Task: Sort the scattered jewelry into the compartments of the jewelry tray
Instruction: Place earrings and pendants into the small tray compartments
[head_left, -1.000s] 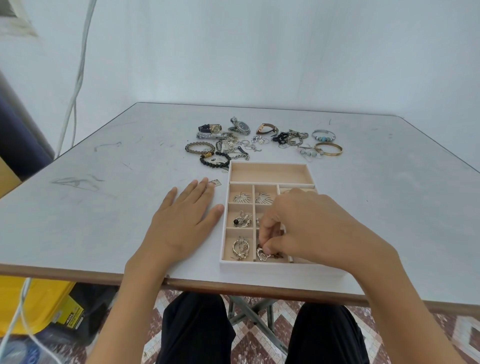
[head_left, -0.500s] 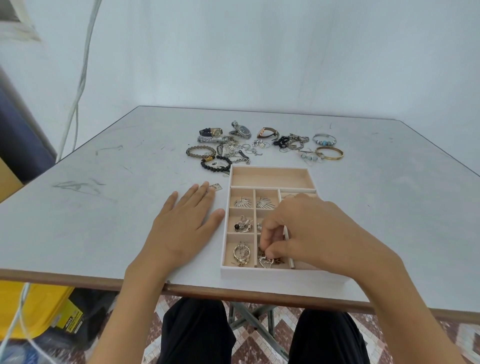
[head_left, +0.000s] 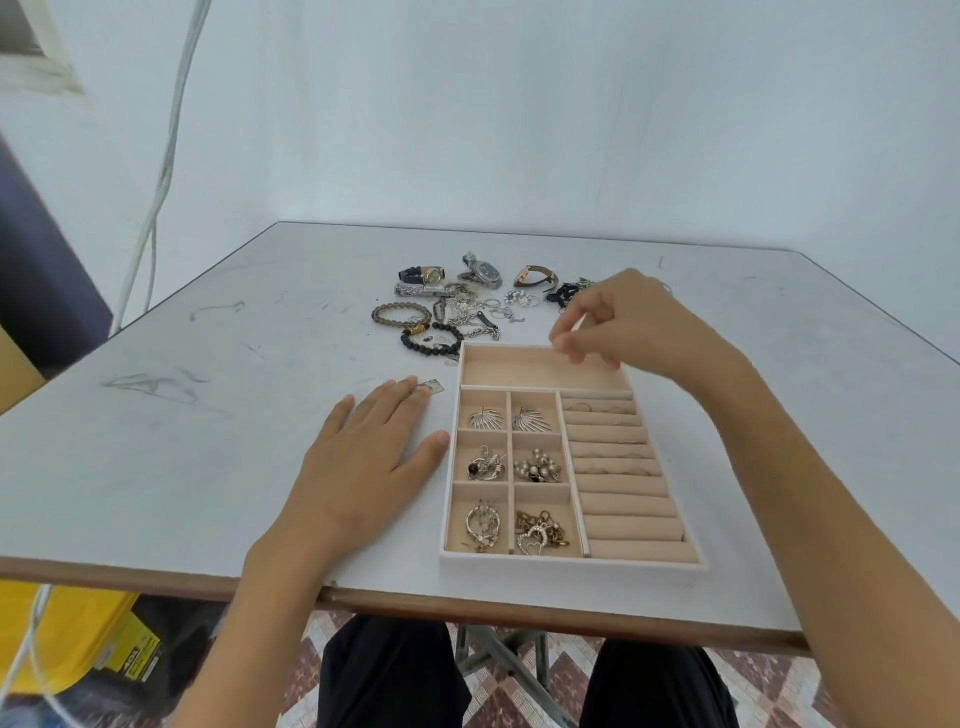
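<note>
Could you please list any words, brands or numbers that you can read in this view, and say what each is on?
Black label on the yellow box under the table: it has lettering, but it is too blurred to read.
Watch dials: too small to read.
No other text is visible.

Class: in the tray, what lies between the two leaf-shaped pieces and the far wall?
One long compartment, with nothing visible in it; the right hand hangs over its right end. Head view.
</note>
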